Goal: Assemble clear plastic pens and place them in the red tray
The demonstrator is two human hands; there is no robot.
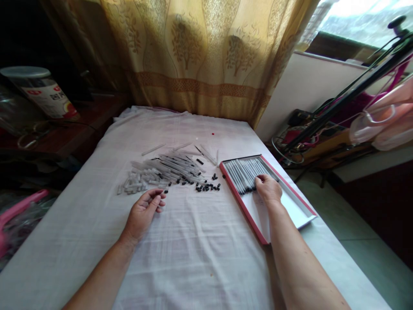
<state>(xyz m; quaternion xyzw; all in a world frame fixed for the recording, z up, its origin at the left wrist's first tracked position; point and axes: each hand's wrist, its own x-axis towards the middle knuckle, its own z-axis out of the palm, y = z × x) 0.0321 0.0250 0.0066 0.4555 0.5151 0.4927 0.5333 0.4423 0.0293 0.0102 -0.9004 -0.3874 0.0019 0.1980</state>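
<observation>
While the R hand [268, 187] is down in a shallow red-sided, white-bottomed tray [295, 207], its fingers are closed at the R end of a row of slim greyish plastic pens w/ black tips [240, 174]; can't tell if one's pinched. L of tray, the L hand [145, 211] is loosely curled, tiny black plastic cap [166, 191] at fingertips, can't tell if held. Betw. L hand & tray: scattered black bits [206, 188]; behind them, a heap of translucent pen tubes [174, 167]. Far L of tray, a pale-lidded cylindrical canister [48, 97]: white label, red marks, QR-type square, txt unreadable.
</observation>
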